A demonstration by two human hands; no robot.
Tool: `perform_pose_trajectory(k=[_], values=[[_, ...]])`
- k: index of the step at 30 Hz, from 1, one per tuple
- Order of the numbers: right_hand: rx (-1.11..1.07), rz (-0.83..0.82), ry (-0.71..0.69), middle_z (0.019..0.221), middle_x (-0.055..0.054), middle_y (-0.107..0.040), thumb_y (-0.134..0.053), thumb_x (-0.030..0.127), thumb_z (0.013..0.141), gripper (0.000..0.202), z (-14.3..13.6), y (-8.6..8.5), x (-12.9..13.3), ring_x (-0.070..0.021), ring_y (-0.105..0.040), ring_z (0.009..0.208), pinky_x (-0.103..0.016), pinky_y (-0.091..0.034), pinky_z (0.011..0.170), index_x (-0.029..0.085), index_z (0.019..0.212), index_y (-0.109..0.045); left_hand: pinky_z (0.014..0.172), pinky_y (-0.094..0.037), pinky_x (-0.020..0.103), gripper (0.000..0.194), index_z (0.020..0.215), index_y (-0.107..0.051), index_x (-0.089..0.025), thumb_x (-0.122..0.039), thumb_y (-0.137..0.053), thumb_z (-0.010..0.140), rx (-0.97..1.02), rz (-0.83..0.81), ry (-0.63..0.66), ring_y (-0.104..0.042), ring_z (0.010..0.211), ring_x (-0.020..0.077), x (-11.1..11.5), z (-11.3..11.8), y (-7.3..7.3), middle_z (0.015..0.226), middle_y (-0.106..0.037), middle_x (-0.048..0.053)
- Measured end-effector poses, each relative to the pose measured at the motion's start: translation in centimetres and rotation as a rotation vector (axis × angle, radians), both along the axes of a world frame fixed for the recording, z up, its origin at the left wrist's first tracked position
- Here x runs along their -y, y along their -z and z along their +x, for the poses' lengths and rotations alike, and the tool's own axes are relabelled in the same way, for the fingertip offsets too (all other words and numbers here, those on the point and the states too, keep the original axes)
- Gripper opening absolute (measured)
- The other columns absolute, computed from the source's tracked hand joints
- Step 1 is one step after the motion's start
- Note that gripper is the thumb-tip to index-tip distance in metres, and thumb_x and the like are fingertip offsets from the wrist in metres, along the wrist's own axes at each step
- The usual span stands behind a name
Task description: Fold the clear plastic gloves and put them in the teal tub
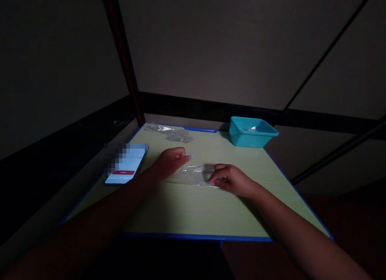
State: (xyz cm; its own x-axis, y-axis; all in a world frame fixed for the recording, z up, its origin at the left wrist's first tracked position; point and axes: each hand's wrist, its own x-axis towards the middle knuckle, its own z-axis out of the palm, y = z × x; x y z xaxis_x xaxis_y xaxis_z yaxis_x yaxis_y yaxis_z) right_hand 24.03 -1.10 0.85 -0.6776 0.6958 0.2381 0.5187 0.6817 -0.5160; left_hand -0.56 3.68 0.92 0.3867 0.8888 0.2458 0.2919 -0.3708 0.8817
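A clear, flat plastic bag lies across the middle of the table between my two hands. My right hand pinches its right end between thumb and fingertips. Above the bag's left part is my left hand, its fingers curled in and its thumb stretched to the right. A small pale spot shows at that thumb's tip; whether it is the nail or a small object I cannot tell. What the curled left fingers hold, if anything, is hidden.
The pale table has a blue edge. A lit phone lies at its left side. More crumpled clear plastic rests at the back left. A turquoise basket stands at the back right, something shiny inside. Walls close in behind and left.
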Motion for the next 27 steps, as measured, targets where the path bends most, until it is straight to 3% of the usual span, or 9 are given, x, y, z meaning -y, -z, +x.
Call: perform_pose_trajectory(k=[4,7,14,27], values=[[0.016,-0.037,-0.048,0.083,-0.006,-0.065,-0.053,0.017,0.087,0.019,-0.2,0.0,0.1,-0.0144,-0.06,0.074,-0.025,-0.045,0.068,0.017,0.094,-0.07,0.05,-0.024,0.02,0.012,0.081,-0.058,-0.018,-0.03,-0.055,0.079,-0.325,0.15,0.358,-0.032,0.048,0.0082,0.5,-0.1,0.6,0.051,-0.033,-0.009],[0.031,-0.051,-0.068,0.089,-0.006,-0.067,-0.052,0.013,0.086,0.024,-0.3,0.2,0.1,-0.0154,-0.062,0.08,-0.027,-0.046,0.074,0.018,0.101,-0.069,0.053,-0.026,0.02,0.02,0.095,-0.063,-0.019,-0.018,-0.051,0.078,-0.451,0.225,0.52,-0.038,0.051,0.0095,0.7,-0.1,0.9,0.056,-0.041,-0.007],[0.064,-0.08,-0.088,0.093,-0.006,-0.071,-0.05,0.006,0.083,0.033,-0.7,0.7,0.0,-0.0151,-0.064,0.082,-0.027,-0.046,0.076,0.018,0.106,-0.069,0.063,-0.034,0.021,0.04,0.097,-0.065,-0.022,-0.005,-0.042,0.07,-0.556,0.334,0.561,-0.051,0.067,0.0132,0.7,-0.1,1.2,0.08,-0.061,0.0],[0.113,-0.169,-0.076,0.09,-0.003,-0.069,-0.047,0.006,0.084,0.033,-0.1,0.0,0.2,-0.0124,-0.06,0.077,-0.025,-0.044,0.072,0.019,0.106,-0.068,0.06,-0.031,0.021,0.037,0.095,-0.065,-0.021,-0.007,-0.041,0.072,-0.533,0.23,0.584,-0.048,0.063,0.0122,0.4,-0.3,1.3,0.075,-0.059,-0.001]])
